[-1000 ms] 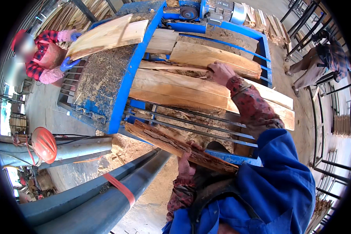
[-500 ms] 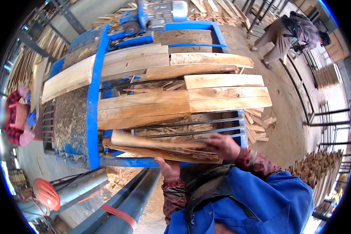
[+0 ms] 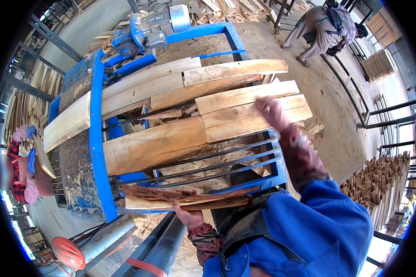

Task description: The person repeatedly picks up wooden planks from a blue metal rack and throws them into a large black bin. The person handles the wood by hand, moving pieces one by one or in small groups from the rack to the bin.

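At the near edge of the blue machine frame (image 3: 100,138), my left hand (image 3: 188,215) is closed around bark-edged wood strips (image 3: 148,203), thumb on top. The strips lie together with rough brown bark facing up. My right hand (image 3: 272,112) is over the right-hand end of the pale boards (image 3: 245,104), blurred by motion. Its fingers look loosely stretched, with nothing visible in them; whether they touch the wood I cannot tell. More boards (image 3: 162,143) lie end to end across the bars, running toward the blue crossbeam.
A blue motor (image 3: 159,27) sits at the far side. Metal bars (image 3: 235,154) span the near opening. A person in plaid (image 3: 21,166) holds a board at left; another person (image 3: 326,30) bends over at far right. Stacked wood (image 3: 374,184) stands at right; an orange helmet (image 3: 69,252) lies lower left.
My right hand has left the strip and moved up and away over the boards. The strips now rest together in my left hand. The person at left now holds up a board.
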Demonstrator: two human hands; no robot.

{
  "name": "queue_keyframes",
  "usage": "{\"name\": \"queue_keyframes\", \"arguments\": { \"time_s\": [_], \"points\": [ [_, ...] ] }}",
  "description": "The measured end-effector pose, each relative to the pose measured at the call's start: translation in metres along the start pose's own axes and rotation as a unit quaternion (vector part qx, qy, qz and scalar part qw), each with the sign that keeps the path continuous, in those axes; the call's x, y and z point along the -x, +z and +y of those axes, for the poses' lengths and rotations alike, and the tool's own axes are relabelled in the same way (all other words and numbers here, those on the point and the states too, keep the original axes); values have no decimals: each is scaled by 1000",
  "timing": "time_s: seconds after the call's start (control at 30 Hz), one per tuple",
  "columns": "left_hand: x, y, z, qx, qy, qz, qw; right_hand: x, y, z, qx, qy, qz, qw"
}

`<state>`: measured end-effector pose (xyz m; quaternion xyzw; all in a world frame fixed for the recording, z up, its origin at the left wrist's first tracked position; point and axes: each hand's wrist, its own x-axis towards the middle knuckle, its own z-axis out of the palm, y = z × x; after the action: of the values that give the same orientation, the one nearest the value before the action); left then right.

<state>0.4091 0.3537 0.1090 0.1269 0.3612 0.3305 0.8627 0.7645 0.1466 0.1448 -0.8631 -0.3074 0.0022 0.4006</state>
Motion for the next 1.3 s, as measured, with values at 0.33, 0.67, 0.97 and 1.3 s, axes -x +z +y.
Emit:
{"name": "queue_keyframes", "arguments": {
  "time_s": [0.33,0.67,0.97,1.3],
  "points": [
    [7,-20,-4,-28,27,31,999,-132,25,146,8,192,-19,981],
    [3,-26,-5,-9,23,43,999,-168,-49,63,230,115,-213,943],
    [-4,-14,-16,-2,9,4,1000,-148,-44,-30,313,-82,-271,907],
    [-3,-9,-21,26,-21,-79,996,30,-70,-31,75,47,-217,972]
  ]
}}
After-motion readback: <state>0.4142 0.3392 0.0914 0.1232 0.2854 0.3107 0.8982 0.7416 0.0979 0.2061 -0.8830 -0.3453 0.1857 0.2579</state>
